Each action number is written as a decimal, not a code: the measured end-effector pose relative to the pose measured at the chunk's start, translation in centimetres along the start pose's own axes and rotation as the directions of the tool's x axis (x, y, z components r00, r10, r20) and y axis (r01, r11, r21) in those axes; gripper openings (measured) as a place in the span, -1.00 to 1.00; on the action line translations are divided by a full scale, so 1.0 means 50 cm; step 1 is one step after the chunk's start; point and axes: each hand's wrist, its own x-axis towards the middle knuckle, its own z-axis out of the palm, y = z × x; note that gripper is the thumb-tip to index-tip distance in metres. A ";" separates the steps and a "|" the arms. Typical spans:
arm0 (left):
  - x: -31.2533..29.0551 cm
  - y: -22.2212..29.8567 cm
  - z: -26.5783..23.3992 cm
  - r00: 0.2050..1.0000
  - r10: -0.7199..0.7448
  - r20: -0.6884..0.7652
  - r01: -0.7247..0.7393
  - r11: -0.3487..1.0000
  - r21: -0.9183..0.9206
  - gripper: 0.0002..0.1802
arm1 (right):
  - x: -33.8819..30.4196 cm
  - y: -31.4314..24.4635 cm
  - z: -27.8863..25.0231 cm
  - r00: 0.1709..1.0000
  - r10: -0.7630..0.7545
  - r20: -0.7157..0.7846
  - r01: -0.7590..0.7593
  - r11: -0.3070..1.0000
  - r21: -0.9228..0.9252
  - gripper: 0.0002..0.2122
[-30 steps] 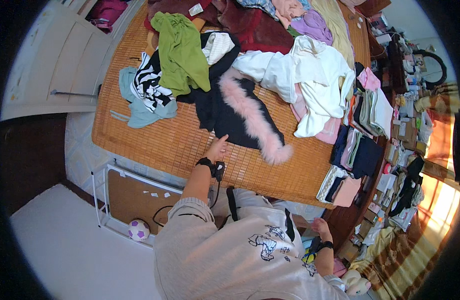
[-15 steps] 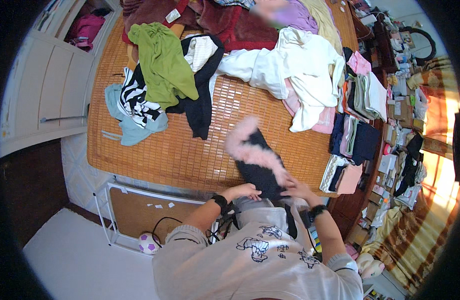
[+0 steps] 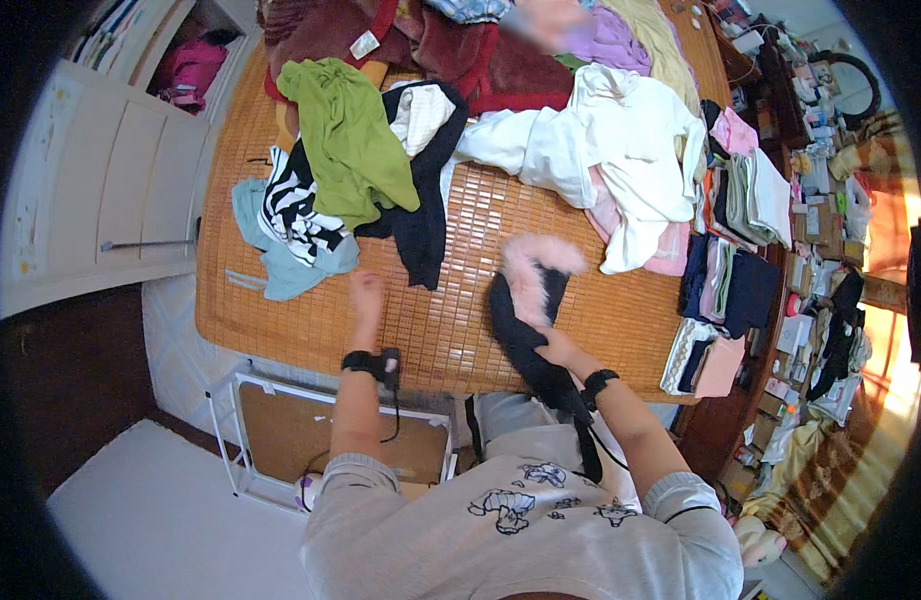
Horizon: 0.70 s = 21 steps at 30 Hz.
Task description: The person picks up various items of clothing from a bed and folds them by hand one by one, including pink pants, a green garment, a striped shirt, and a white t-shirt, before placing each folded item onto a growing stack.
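A black garment with a fluffy pink trim (image 3: 528, 278) hangs over the near edge of the bed, its lower end reaching down to my lap. My right hand (image 3: 560, 348) is closed around its black part, just below the pink fluff. Away to the left, my left hand (image 3: 367, 297) is above the woven bamboo mat (image 3: 320, 335), its fingers smeared by motion. Nearest to it are a pale blue garment (image 3: 290, 275) and a black-and-white striped one (image 3: 292, 222). A green garment (image 3: 345, 150) lies partly over a black one (image 3: 427, 230).
White clothing (image 3: 625, 150) is spread at the back right, over something pink. Folded clothes (image 3: 735, 285) stand in several stacks along the right edge. A dark red blanket (image 3: 450, 50) covers the far side. Below the near edge, a white-framed board (image 3: 330, 425) stands at left.
My left hand has left the garment and moved left and forward over the mat. My right hand has shifted a little away from me, and the black garment's pink trim now lies folded over.
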 end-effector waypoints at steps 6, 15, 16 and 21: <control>0.067 -0.020 -0.092 0.647 -0.762 -0.017 0.570 0.499 -0.653 -0.38 | -0.060 0.121 -0.047 0.955 0.189 -0.229 -0.187 0.982 0.030 -0.65; 0.211 -0.079 -0.147 0.695 -0.655 0.297 0.609 0.316 -0.727 -0.59 | -0.046 0.092 -0.023 0.963 0.181 -0.200 -0.171 0.983 0.068 -0.72; 0.193 -0.056 -0.077 0.666 -0.703 0.249 0.622 0.339 -0.706 -0.66 | -0.065 0.115 -0.027 0.953 0.217 -0.211 -0.210 0.976 0.056 -0.72; 0.152 -0.043 -0.042 0.597 -0.697 0.396 0.712 0.234 -0.662 -0.76 | -0.073 0.107 0.000 0.915 0.402 -0.027 -0.400 0.915 0.059 -0.63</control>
